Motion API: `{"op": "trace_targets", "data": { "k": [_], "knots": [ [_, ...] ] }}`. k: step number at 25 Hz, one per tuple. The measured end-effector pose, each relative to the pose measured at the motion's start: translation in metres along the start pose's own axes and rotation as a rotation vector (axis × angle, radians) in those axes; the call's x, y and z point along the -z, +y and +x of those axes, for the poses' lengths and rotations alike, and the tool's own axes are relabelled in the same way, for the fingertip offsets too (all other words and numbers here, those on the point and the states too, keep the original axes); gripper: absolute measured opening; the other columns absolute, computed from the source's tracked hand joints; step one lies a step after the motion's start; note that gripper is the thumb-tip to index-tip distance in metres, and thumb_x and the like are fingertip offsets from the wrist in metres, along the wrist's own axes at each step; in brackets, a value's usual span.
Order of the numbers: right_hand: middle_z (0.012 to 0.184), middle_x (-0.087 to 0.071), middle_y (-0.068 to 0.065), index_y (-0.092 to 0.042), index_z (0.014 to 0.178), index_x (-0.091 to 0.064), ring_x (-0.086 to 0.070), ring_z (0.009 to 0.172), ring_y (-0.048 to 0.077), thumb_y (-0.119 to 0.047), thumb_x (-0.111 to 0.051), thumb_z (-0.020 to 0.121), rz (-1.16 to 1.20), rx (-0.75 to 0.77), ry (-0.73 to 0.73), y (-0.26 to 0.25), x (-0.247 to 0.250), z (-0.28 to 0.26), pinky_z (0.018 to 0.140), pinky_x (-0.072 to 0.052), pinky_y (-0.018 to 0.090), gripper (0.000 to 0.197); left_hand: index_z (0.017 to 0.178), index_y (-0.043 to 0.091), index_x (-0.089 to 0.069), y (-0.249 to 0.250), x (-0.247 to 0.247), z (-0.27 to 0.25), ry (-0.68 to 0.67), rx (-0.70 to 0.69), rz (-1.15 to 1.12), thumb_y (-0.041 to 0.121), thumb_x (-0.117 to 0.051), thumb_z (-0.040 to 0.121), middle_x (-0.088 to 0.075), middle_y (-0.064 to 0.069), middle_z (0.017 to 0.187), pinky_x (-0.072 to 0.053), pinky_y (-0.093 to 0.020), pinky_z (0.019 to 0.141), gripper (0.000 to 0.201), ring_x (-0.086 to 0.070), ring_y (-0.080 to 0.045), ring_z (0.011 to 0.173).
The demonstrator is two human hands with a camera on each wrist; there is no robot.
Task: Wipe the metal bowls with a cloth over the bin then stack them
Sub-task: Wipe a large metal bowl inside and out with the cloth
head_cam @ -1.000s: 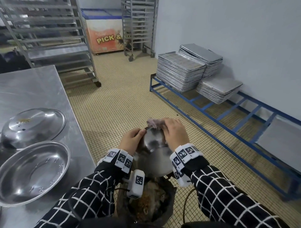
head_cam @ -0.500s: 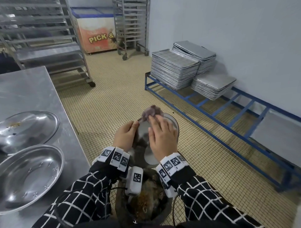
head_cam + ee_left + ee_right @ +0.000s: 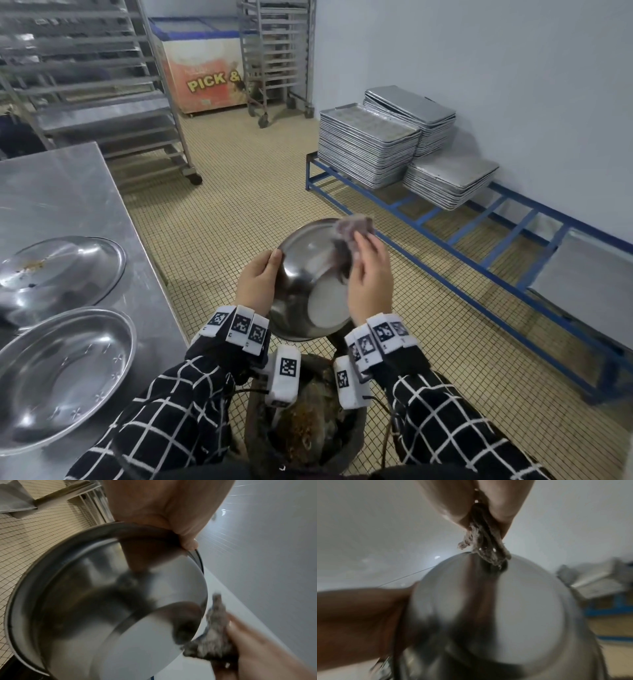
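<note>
A: Head view, what is held? 
B: The left hand [image 3: 257,278] grips the rim of 1 metal bowl [image 3: 310,274], its fingers curled round the edge. The bowl is tilted, its outer underside toward the camera, directly above the bin [image 3: 301,435] on the floor. The right hand [image 3: 370,277] presses a cloth [image 3: 352,224] against the bowl's far side, fingers together and fairly straight over the cloth.

A: And beside the bin? 
B: Left of the bin stands the tabletop [image 3: 68,192], carrying 1 upright bowl [image 3: 61,377] and, beyond it, 1 inverted bowl [image 3: 58,270].

A: Left wrist view? 
B: The left hand [image 3: 164,507] clasps the bowl [image 3: 96,601] at its rim; the cloth [image 3: 212,639] lies between the bowl's wall and the right fingers [image 3: 248,639].

A: Right wrist view? 
B: Blurred. The right hand [image 3: 481,500] pinches the bunched cloth [image 3: 486,547] between thumb and fingers, the cloth touching the bowl [image 3: 488,601] at its upper edge.
</note>
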State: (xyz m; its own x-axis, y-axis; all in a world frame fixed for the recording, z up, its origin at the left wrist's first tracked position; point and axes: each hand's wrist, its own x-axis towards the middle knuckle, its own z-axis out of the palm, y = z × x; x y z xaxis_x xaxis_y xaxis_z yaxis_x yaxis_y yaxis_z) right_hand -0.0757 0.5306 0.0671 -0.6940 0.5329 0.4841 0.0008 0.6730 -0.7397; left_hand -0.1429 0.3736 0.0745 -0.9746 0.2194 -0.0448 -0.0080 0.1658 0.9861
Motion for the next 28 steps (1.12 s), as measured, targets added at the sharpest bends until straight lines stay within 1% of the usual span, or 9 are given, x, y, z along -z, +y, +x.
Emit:
{"op": "trace_targets", "data": {
  "k": [4,9,12,14,16,18,23,25,28],
  "knots": [
    [0.141,-0.046,0.003,-0.021,0.135,-0.049,-0.041,0.13,0.023,-0.03,-0.035,0.095,-0.352,0.224,-0.095,-0.019,-0.02,-0.004,0.105,-0.033,0.039,0.044,0.086,0.004,-0.061,0.0,-0.001,0.003,-0.058,-0.024,0.0,0.033,-0.047,0.099,-0.057,-0.008,0.077,-0.045,-0.041,0.073,0.035,-0.051,-0.022,0.072],
    [0.123,-0.056,0.007,-0.011,0.128,-0.052,-0.054,0.109,0.022,-0.038,-0.032,0.101,0.025,-0.608,-0.153,0.023,0.002,0.014,0.09,-0.044,0.032,0.044,0.082,0.013,-0.062,-0.004,0.01,0.004,-0.084,-0.018,0.004,0.037,-0.044,0.099,-0.061,-0.008,0.08,-0.05,-0.044,0.077,0.035,-0.057,-0.026,0.075],
    [0.099,-0.068,0.016,0.004,0.118,-0.055,-0.062,0.097,0.033,-0.059,-0.032,0.095,0.768,-1.137,-0.16,0.046,0.02,0.015,0.097,-0.045,0.049,0.07,0.084,0.009,-0.064,-0.004,0.014,0.006,-0.126,-0.049,-0.008,0.038,-0.045,0.099,-0.064,-0.009,0.08,-0.053,-0.04,0.076,0.037,-0.062,-0.028,0.078],
    [0.112,-0.062,0.028,0.007,0.114,-0.053,-0.056,0.11,0.043,-0.064,-0.034,0.091,1.098,-1.281,-0.193,0.043,0.033,0.017,0.1,-0.042,0.054,0.077,0.083,0.006,-0.065,0.0,0.014,0.002,-0.175,-0.105,0.084,0.047,-0.045,0.095,-0.067,-0.011,0.08,-0.054,-0.033,0.08,0.047,-0.066,-0.026,0.079],
    [0.13,-0.053,0.024,0.001,0.122,-0.052,-0.053,0.116,0.038,-0.046,-0.043,0.094,1.102,-1.276,-0.235,0.029,0.044,0.025,0.102,-0.04,0.048,0.055,0.075,-0.002,-0.062,0.003,0.013,-0.002,-0.17,-0.143,0.158,0.053,-0.041,0.091,-0.064,-0.01,0.077,-0.039,-0.016,0.081,0.061,-0.062,-0.015,0.08],
    [0.137,-0.047,0.016,-0.005,0.137,-0.042,-0.057,0.103,0.031,-0.015,-0.045,0.09,0.96,-1.242,-0.265,0.023,0.047,0.032,0.102,-0.041,0.044,0.048,0.072,0.005,-0.063,0.002,0.011,0.0,-0.096,-0.184,0.161,0.054,-0.046,0.093,-0.054,0.004,0.082,-0.036,-0.019,0.085,0.056,-0.052,-0.006,0.088],
    [0.088,-0.058,0.013,-0.003,0.093,-0.053,-0.06,0.084,0.025,-0.001,-0.047,0.087,0.556,-1.03,-0.337,0.031,0.037,0.02,0.076,-0.054,0.038,0.008,0.102,0.011,-0.048,-0.006,0.014,0.026,-0.033,-0.069,0.081,0.026,-0.058,0.089,-0.031,0.0,0.119,-0.05,-0.035,0.093,0.023,-0.045,-0.026,0.118],
    [0.093,-0.062,0.015,-0.011,0.095,-0.054,-0.064,0.087,0.028,-0.008,-0.049,0.09,0.506,-0.968,-0.332,0.034,0.034,0.016,0.08,-0.056,0.043,0.008,0.126,0.008,-0.037,-0.004,0.015,0.027,-0.094,0.057,-0.106,0.011,-0.06,0.09,-0.042,-0.002,0.122,-0.056,-0.025,0.076,0.044,-0.06,-0.026,0.108],
    [0.095,-0.064,0.014,-0.019,0.1,-0.056,-0.065,0.087,0.029,-0.02,-0.05,0.087,0.314,-0.783,-0.395,0.045,0.033,0.018,0.082,-0.056,0.046,0.014,0.13,0.016,-0.039,-0.005,0.019,0.021,-0.177,0.232,-0.203,0.012,-0.055,0.094,-0.066,-0.006,0.086,-0.056,-0.029,0.058,0.04,-0.069,-0.017,0.065]
  ]
}}
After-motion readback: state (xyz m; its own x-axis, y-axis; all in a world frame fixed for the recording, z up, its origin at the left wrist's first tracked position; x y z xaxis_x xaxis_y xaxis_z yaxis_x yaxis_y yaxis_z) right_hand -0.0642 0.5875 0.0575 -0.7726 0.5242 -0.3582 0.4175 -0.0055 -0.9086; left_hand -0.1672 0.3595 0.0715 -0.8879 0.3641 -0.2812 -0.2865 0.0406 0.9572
